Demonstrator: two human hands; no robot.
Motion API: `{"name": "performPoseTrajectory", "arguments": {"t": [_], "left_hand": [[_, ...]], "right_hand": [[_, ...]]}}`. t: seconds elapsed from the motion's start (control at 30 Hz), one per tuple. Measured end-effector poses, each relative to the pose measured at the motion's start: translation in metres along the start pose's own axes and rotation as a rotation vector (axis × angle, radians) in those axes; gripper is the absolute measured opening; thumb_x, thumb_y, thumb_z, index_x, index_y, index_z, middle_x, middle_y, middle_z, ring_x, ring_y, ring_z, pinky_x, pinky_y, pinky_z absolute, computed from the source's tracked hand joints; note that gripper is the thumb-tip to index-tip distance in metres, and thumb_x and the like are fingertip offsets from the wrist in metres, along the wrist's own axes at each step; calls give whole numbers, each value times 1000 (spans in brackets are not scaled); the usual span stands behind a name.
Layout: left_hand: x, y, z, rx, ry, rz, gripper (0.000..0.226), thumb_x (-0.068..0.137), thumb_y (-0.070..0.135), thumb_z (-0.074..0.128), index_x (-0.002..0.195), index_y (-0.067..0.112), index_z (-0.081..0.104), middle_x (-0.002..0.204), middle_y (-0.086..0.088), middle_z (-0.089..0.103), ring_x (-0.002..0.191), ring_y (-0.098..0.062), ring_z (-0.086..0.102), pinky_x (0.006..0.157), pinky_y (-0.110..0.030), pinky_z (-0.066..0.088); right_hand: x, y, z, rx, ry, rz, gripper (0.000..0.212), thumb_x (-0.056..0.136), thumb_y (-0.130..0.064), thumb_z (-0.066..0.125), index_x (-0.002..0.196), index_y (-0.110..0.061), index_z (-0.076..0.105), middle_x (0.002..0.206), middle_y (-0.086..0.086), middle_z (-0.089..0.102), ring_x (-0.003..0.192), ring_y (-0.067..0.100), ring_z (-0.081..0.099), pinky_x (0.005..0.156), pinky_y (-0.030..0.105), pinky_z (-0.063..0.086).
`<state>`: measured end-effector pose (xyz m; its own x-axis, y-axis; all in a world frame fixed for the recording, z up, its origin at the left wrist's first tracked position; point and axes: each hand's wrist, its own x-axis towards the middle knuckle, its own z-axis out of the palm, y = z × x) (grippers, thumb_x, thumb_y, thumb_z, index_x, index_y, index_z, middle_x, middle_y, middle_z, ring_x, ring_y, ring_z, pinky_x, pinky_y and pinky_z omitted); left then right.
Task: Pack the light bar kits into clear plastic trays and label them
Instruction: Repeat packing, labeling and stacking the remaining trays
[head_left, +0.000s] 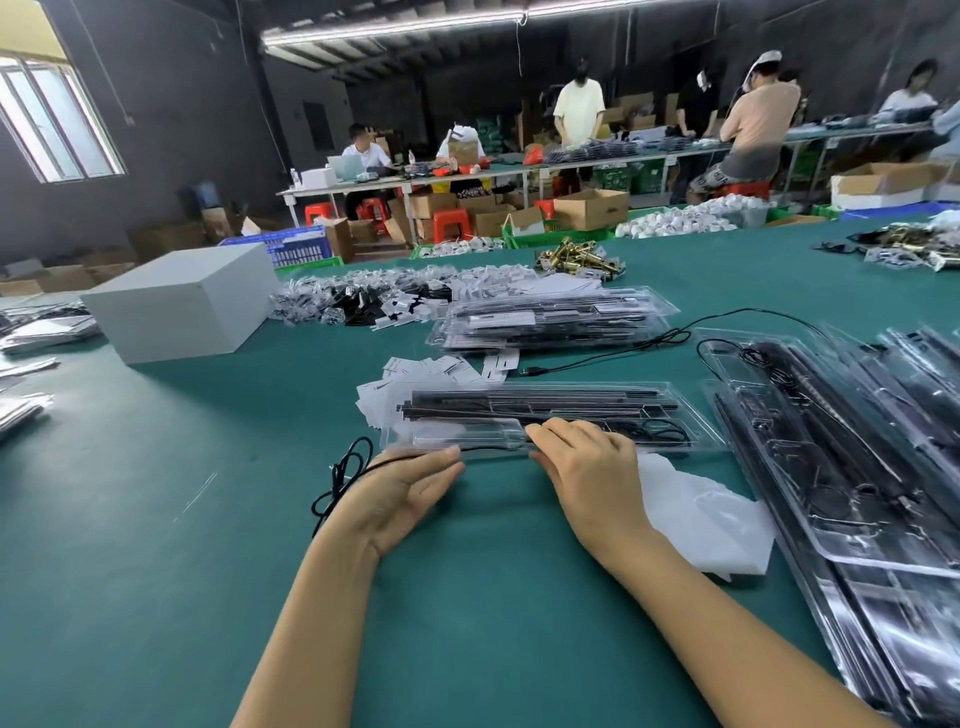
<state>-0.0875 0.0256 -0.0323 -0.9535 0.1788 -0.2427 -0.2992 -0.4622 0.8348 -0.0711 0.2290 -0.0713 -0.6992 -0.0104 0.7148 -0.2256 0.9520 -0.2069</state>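
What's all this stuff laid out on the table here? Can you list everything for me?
clear tray with light bars: one, clear with black bars, front centre
black cable: one, black, left of that tray
paper labels: many, white, loose behind the tray
packed tray stack: one stack, clear and black, further back
open trays: several, clear and black, right side
foam sheet: one, white, beside the right wrist
white box: one, white, back left
brass parts: one pile, gold, far centre
table: one, green
left hand: one, grip open, fingertips at the tray edge
right hand: one, grip resting on the tray's near edge
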Motion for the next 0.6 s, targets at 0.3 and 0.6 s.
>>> {"name": "performPoseTrajectory", "arguments": {"t": [0.3, 0.6], "left_hand": [[-17, 26, -24, -51, -50, -97, 74, 55, 15, 92, 116, -6, 55, 123, -32, 56, 112, -44, 60, 84, -48, 56], [-9, 36, -32, -753, 589, 112, 40, 103, 38, 32, 124, 5, 38, 101, -10, 57, 87, -25, 62, 93, -40, 47]], "right_hand": [[4, 4, 1, 31, 30, 42, 22, 85, -21, 72, 106, -23, 70, 98, -10, 69, 90, 18, 65, 76, 37, 43], [2, 7, 3, 36, -59, 61, 24, 87, -24, 70, 111, -24, 70, 102, -11, 69, 96, 17, 64, 80, 38, 43]]}}
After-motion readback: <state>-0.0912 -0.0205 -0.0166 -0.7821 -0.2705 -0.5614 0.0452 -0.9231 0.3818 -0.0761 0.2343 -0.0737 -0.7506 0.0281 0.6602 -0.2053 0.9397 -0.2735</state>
